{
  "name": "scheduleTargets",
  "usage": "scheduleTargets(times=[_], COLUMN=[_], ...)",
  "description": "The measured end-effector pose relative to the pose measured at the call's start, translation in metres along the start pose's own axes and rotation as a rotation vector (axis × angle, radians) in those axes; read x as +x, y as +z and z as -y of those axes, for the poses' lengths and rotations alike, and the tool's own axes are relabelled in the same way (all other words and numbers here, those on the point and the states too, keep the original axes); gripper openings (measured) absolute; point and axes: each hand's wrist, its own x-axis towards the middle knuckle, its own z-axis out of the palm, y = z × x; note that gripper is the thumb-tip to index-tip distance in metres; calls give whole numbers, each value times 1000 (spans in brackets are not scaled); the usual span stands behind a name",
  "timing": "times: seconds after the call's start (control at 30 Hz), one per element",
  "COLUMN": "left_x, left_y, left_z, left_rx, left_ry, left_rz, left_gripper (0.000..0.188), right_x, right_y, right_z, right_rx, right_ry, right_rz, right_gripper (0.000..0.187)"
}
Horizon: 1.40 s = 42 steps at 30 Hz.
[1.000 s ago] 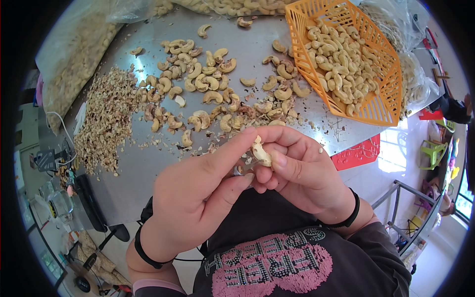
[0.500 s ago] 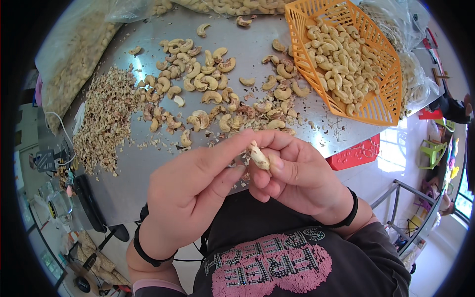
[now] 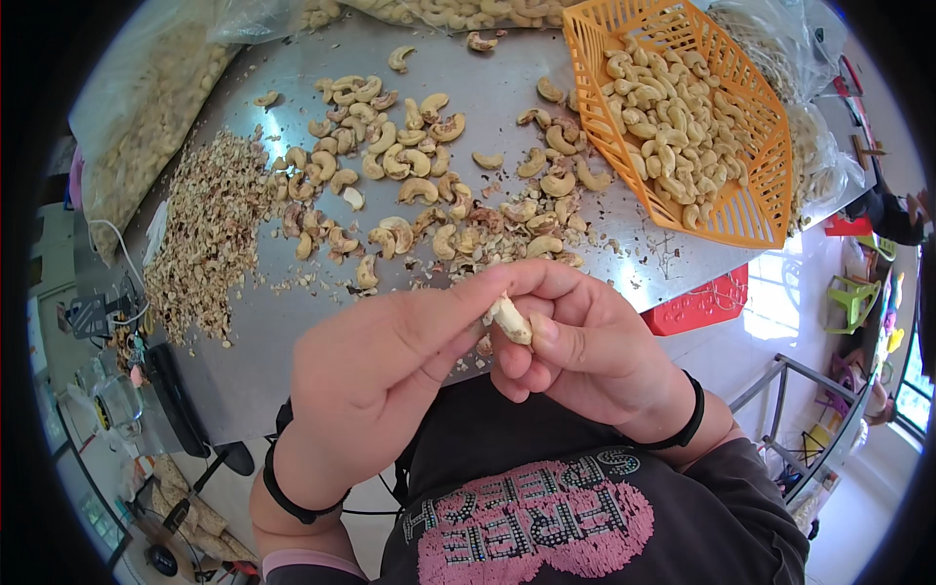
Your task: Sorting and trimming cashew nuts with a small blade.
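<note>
A pale cashew nut is pinched between the thumb and fingers of my right hand, just above the table's near edge. My left hand meets it from the left, its fingertips at the nut's upper end. The left thumb and index finger are closed together; whatever lies between them is hidden. Beyond my hands, loose cashews lie scattered on the metal table, some with brown skin. Skin crumbs and small broken bits are spread among the nearer ones.
An orange slatted basket of cashews stands at the far right. A heap of skin flakes covers the table's left. Clear plastic bags of nuts line the left and far edges. Below the right edge is a red container.
The cashew has turned slightly in my right fingers and shows more pale surface, with less brown on it. My left thumb has moved up a little toward the nut.
</note>
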Motion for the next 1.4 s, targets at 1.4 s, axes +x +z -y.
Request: scheduleTargets(times=[1.4], left_x=[-3], left_y=[-2], left_z=[-5], left_rx=[-290], left_ry=[-330], left_rz=[75], left_gripper=[30], right_x=[1], right_y=[14], right_z=[1], right_rx=[-542], right_ry=[-215], right_rz=[-215], right_gripper=[20])
